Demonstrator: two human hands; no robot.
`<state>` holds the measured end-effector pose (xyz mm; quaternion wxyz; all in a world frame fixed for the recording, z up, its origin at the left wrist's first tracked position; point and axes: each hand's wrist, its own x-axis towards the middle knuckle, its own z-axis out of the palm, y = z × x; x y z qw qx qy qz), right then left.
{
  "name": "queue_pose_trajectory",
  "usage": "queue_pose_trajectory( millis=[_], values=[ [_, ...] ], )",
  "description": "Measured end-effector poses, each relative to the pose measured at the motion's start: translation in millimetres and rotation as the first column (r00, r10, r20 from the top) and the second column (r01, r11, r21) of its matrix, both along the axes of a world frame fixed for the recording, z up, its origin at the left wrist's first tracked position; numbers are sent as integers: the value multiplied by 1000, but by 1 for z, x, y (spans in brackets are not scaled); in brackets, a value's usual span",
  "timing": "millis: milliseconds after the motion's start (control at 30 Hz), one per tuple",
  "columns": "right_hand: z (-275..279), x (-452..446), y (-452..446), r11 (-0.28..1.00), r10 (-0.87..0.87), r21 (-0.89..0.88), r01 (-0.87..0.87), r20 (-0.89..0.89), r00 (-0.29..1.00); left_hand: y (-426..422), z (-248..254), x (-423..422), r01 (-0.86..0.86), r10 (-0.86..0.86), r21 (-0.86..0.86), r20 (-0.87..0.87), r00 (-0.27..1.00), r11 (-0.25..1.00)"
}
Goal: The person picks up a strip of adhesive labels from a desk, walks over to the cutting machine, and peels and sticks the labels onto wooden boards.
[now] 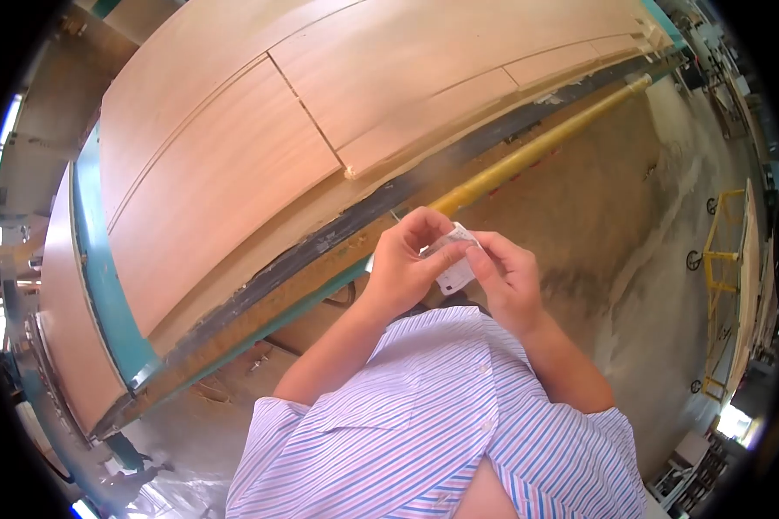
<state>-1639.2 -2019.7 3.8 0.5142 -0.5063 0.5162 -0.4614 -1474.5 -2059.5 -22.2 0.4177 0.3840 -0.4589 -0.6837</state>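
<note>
A small white printed label (455, 275) with a dark square mark near its lower corner is held in front of my chest. My left hand (409, 264) pinches its left side between thumb and fingers. On the other side, my right hand (509, 278) grips the upper right part, its thumb close to the left thumb. Fingers cover part of the label, and its print is too small to read. Both hands are just short of the machine's near edge, beside a yellow pipe (528, 157).
Large cut wooden panels (225, 164) lie on the machine bed beyond a dark edge strip (320, 238). A teal crossbeam (104, 242) stands at left. A yellow wheeled cart (720, 285) carrying boards stands at right on the concrete floor (632, 285).
</note>
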Motion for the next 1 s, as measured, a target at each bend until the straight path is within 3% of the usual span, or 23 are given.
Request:
queue_pose_trajectory(
  millis=[267, 467, 567, 667, 733, 800, 933, 1000],
  values=[
    [-18, 20, -25, 971, -38, 236, -19, 233, 972, -8, -15, 30, 29, -23, -86, 71, 997, 996],
    [-33, 31, -38, 883, -126, 455, -117, 468, 874, -6, -23, 53, 5, -6, 36, 17, 1000, 999],
    [-38, 22, -59, 884, -139, 459, -93, 448, 883, -6, -29, 52, -41, 43, 113, -13, 999, 993],
    [-52, 1, -90, 930, -134, 368, 9, 316, 939, 1, -35, 59, -106, 136, 307, -75, 988, 946],
    [-55, -28, -123, 930, -167, 362, 65, 258, 952, 14, -37, 71, -159, 163, 398, 23, 986, 904],
    [-62, -60, -161, 945, -196, 306, 115, 249, 948, 31, -45, 89, -112, 87, 426, 78, 993, 898],
    [-87, -122, -240, 979, -187, 78, 188, -19, 982, 79, -49, 100, -63, -72, 777, 138, 988, 627],
    [-92, -132, -275, 990, -141, -52, 133, -198, 970, 106, -61, 93, -49, 1, 875, 55, 999, 481]
  ],
)
